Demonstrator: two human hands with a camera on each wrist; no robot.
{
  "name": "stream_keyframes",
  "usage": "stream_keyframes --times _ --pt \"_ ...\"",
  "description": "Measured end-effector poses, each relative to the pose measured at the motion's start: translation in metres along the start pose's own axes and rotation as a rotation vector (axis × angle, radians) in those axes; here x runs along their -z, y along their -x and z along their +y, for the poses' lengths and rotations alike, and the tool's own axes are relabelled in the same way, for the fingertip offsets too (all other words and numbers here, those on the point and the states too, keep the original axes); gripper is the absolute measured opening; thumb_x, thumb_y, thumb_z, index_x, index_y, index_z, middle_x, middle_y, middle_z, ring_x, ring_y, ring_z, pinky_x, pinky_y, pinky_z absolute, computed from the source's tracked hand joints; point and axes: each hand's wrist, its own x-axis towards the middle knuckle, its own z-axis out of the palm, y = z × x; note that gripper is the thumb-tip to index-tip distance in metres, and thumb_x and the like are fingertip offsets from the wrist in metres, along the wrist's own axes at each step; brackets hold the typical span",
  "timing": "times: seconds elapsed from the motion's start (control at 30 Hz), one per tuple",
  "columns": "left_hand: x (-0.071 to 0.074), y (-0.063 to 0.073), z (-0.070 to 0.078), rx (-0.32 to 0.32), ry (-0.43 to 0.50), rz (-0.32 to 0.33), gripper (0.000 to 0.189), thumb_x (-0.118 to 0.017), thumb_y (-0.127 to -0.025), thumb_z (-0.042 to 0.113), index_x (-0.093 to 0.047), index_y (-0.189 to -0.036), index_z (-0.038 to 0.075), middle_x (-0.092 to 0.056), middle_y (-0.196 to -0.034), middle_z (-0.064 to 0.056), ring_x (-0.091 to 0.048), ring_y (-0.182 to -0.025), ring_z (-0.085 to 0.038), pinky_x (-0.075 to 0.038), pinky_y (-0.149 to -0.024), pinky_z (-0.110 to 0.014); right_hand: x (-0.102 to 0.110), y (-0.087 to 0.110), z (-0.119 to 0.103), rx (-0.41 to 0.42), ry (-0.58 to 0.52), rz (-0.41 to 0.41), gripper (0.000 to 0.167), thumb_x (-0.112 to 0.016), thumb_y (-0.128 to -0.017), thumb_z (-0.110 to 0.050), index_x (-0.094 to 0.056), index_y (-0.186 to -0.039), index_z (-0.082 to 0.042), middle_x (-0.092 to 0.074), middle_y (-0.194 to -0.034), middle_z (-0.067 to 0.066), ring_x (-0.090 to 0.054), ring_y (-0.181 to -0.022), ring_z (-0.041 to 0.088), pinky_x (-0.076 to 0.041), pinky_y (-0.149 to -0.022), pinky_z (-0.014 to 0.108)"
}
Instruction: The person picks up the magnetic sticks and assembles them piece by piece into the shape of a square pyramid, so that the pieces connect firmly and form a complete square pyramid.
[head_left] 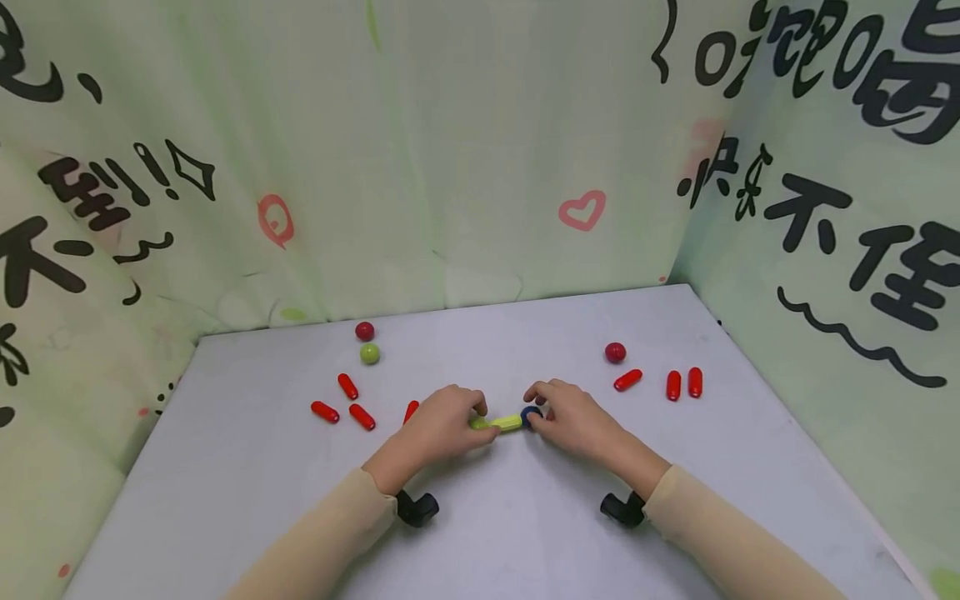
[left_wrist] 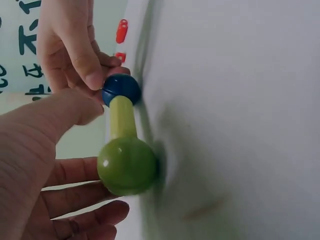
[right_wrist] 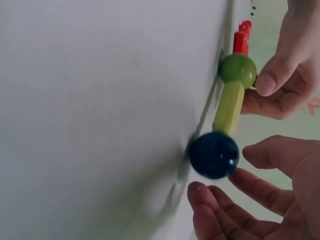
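A yellow-green rod (head_left: 507, 423) joins a green ball (left_wrist: 127, 166) at one end and a dark blue ball (right_wrist: 215, 155) at the other, low over the white table. My left hand (head_left: 447, 421) is at the green ball. In the left wrist view its fingers lie beside and behind that ball, the thumb standing apart from it. Around the blue ball is my right hand (head_left: 576, 421); a narrow gap shows between thumb and ball in the right wrist view, and a fingertip is right at its underside. Fingers on both hands look loose.
Several red rods, such as one (head_left: 325, 412) at left and one (head_left: 695, 382) at right, lie on the white table (head_left: 225, 500). Behind them are a red ball (head_left: 364, 332), a green ball (head_left: 370, 354) and another red ball (head_left: 615, 352). Printed curtains (head_left: 465, 167) enclose the table.
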Motion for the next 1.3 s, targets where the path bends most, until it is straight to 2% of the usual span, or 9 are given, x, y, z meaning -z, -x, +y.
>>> stream_keyframes --times 0.23,0.43,0.6,0.73,0.87,1.03,1.13,1.3 --pt "-0.006 -0.018 0.016 -0.029 0.034 -0.049 0.022 -0.075 -0.094 0.030 -0.073 -0.108 0.013 -0.074 -0.100 0.001 -0.060 -0.087 -0.013 -0.052 -0.081 -0.027 0.020 0.000 0.022 -0.063 0.039 0.048 0.026 -0.067 -0.097 -0.015 -0.069 -0.121 -0.009 -0.068 -0.113 0.011 -0.066 -0.093 0.022 -0.060 -0.081 0.038" --pt "-0.012 -0.026 0.023 -0.020 0.097 -0.087 0.014 -0.075 -0.094 0.021 -0.071 -0.104 0.012 -0.070 -0.096 0.002 -0.056 -0.081 -0.012 -0.049 -0.073 -0.023 0.031 0.006 0.054 -0.086 0.168 0.117 0.027 -0.067 -0.096 -0.012 -0.069 -0.122 -0.006 -0.067 -0.115 0.015 -0.066 -0.099 0.029 -0.060 -0.088 0.046" --pt "-0.013 -0.031 0.024 -0.008 0.119 -0.095 0.012 -0.075 -0.094 0.019 -0.070 -0.102 0.012 -0.068 -0.091 0.003 -0.057 -0.079 -0.012 -0.050 -0.073 -0.023 0.043 0.012 0.083 -0.059 0.374 0.197 0.027 -0.072 -0.090 -0.002 -0.071 -0.117 -0.003 -0.068 -0.113 0.019 -0.064 -0.098 0.037 -0.058 -0.083 0.050" --pt "-0.011 -0.035 0.024 0.034 0.150 -0.099 0.012 -0.076 -0.093 0.018 -0.070 -0.101 0.012 -0.068 -0.089 0.003 -0.058 -0.079 -0.013 -0.051 -0.074 -0.026 0.053 0.012 0.099 -0.072 0.470 0.189 0.029 -0.072 -0.087 0.002 -0.071 -0.117 -0.002 -0.068 -0.112 0.022 -0.063 -0.098 0.041 -0.055 -0.085 0.054" --pt "-0.008 -0.034 0.022 0.072 0.179 -0.098 0.012 -0.077 -0.093 0.018 -0.069 -0.099 0.013 -0.066 -0.087 0.003 -0.058 -0.078 -0.015 -0.051 -0.072 -0.027 0.054 0.010 0.107 -0.073 0.461 0.168 0.028 -0.073 -0.086 0.000 -0.072 -0.114 -0.003 -0.067 -0.110 0.022 -0.063 -0.097 0.041 -0.055 -0.084 0.054" --pt "-0.007 -0.029 0.014 0.101 0.210 -0.043 0.010 -0.077 -0.091 0.018 -0.070 -0.095 0.014 -0.065 -0.084 0.003 -0.058 -0.077 -0.015 -0.050 -0.070 -0.027 0.049 0.006 0.102 -0.071 0.423 0.165 0.027 -0.080 -0.084 -0.007 -0.073 -0.111 -0.004 -0.067 -0.106 0.021 -0.062 -0.093 0.038 -0.056 -0.080 0.052" --pt "-0.006 -0.026 0.009 0.113 0.209 -0.014 0.008 -0.077 -0.090 0.018 -0.070 -0.092 0.015 -0.065 -0.081 0.004 -0.058 -0.075 -0.014 -0.049 -0.069 -0.026 0.045 0.003 0.095 -0.083 0.363 0.139 0.027 -0.080 -0.086 -0.010 -0.074 -0.112 -0.006 -0.067 -0.108 0.019 -0.063 -0.095 0.036 -0.057 -0.080 0.049" --pt "-0.003 -0.021 0.007 0.169 0.205 -0.005 0.008 -0.077 -0.088 0.020 -0.070 -0.088 0.015 -0.065 -0.078 0.005 -0.057 -0.069 -0.013 -0.047 -0.063 -0.026 0.036 -0.002 0.081 -0.101 0.233 0.073 0.025 -0.078 -0.090 -0.012 -0.074 -0.115 -0.007 -0.065 -0.109 0.016 -0.062 -0.097 0.031 -0.059 -0.085 0.047"
